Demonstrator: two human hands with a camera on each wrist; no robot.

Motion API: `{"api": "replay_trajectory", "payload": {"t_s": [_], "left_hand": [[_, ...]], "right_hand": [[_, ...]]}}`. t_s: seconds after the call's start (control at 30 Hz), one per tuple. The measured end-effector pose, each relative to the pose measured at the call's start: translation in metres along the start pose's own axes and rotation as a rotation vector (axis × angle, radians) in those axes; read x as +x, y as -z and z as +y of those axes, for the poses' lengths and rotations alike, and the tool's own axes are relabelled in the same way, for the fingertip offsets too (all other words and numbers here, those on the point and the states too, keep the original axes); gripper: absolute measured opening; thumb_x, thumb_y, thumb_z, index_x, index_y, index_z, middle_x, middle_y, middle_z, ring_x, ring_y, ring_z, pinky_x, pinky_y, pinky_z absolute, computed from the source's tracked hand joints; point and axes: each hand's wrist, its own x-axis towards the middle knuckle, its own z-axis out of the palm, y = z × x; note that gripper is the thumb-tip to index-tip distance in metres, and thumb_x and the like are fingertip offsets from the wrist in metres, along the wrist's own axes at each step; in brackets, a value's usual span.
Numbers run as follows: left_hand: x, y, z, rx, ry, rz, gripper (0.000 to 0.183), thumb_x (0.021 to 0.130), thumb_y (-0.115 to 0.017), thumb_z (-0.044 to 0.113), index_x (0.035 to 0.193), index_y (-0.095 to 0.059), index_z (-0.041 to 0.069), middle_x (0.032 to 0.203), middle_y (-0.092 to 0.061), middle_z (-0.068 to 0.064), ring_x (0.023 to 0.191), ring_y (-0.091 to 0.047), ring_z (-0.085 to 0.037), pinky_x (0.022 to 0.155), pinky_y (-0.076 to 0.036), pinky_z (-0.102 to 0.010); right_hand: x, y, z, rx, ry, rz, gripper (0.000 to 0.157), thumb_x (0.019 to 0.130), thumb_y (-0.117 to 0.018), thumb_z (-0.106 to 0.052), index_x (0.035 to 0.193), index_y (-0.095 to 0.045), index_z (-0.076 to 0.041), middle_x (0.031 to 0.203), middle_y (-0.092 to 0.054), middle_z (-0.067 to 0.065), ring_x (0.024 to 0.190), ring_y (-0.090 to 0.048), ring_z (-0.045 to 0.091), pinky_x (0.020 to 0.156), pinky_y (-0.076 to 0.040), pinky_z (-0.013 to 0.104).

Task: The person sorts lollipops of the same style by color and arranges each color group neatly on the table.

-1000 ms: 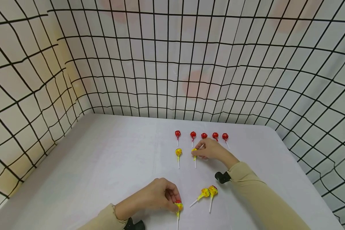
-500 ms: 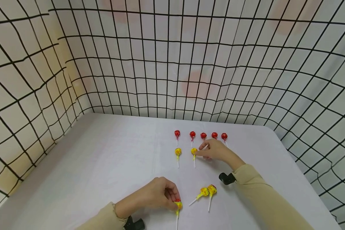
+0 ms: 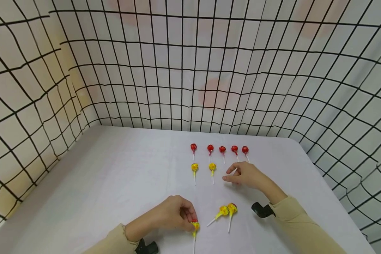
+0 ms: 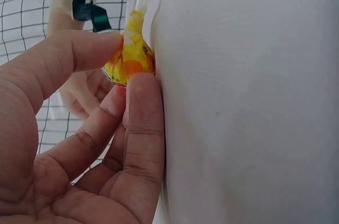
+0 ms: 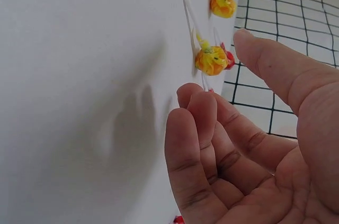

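Left hand point(image 3: 174, 214): pinching round yellow film-wrapped lollipop point(image 3: 195, 226) | Right hand point(image 3: 249, 175): spread, unladen | Handling: probably light, hard, slick; grip wrapped head point(image 4: 133, 61)

White table point(image 3: 130, 169), row of five red lollipops point(image 3: 222, 149), yellow lollipops point(image 3: 212, 166) nearer

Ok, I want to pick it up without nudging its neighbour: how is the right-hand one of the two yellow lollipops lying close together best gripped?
I'd probably pinch the right-hand lollipop at its wrapped neck, coming from its right: the other lollipop crowds it on the left, and its stick points to the near side.
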Motion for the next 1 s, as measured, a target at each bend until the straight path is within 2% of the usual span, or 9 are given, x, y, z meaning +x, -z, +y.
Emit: {"api": "replay_trajectory", "payload": {"t_s": [0.33, 0.6, 1.0], "left_hand": [[-0.001, 0.001, -0.001, -0.014, 0.000, -0.004, 0.016, 0.081, -0.092, 0.007, 0.085, -0.078, 0.014, 0.074, -0.069, 0.005, 0.066, -0.058, -0.005, 0.062, -0.047, -0.016], [-0.001, 0.001, 0.000, -0.014, 0.001, -0.002, 0.016, 0.081, -0.092, 0.007, 0.085, -0.078, 0.014, 0.074, -0.069, 0.005, 0.067, -0.059, -0.006, 0.062, -0.047, -0.016], [-0.001, 0.001, 0.000, -0.011, 0.000, -0.011, 0.015, 0.082, -0.091, 0.008, 0.086, -0.078, 0.013, 0.075, -0.068, 0.005, 0.068, -0.058, -0.005, 0.063, -0.047, -0.016]], "right_hand": [[-0.035, -0.010, 0.006, 0.057, 0.009, -0.007, 0.037, 0.094, -0.082, -0.040, 0.114, -0.073, -0.010, 0.078, -0.066, 0.001, 0.072, -0.056, 0.017, 0.063, -0.044, 0.027], [-0.062, -0.020, 0.006, 0.111, 0.040, -0.022, 0.032, 0.093, -0.084, -0.038, 0.108, -0.074, -0.011, 0.074, -0.063, -0.002, 0.065, -0.056, 0.017, 0.057, -0.042, 0.025], [-0.078, -0.032, 0.010, 0.143, 0.038, -0.025, 0.027, 0.092, -0.085, -0.036, 0.104, -0.075, -0.014, 0.074, -0.060, -0.001, 0.067, -0.052, 0.016, 0.056, -0.038, 0.024]]}}
